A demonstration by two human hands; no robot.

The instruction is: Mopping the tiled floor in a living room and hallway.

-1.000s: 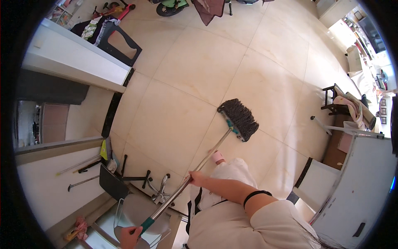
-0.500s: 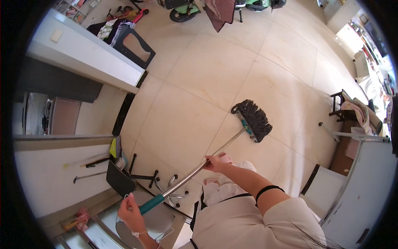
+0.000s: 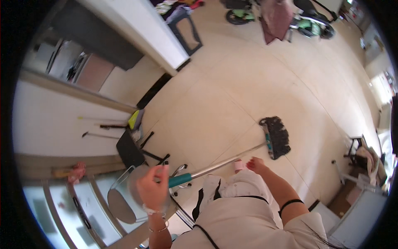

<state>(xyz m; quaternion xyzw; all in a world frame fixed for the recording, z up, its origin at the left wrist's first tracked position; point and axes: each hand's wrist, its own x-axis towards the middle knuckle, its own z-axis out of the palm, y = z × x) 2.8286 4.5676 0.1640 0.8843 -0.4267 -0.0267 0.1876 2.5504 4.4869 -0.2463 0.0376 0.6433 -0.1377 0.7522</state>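
Note:
A mop with a dark grey shaggy head rests on the tiled floor, its metal pole slanting toward me and ending in a green grip. My left hand, with bracelets at the wrist and slightly blurred, is closed at the end of that grip. On the near side of the pole, close to the mop head, my right hand is off the pole, fingers loosely bent and apart. Nothing shows in it.
A black folding stand and a grey-seated chair are at my left, near a broom and dustpan. A green scooter stands at the back. To the right are a stool with cloths and a white cabinet.
My right hand has let go of the pole. The mop head has shifted right and nearer in view, and my left hand has risen and moved right with the grip. The view has turned.

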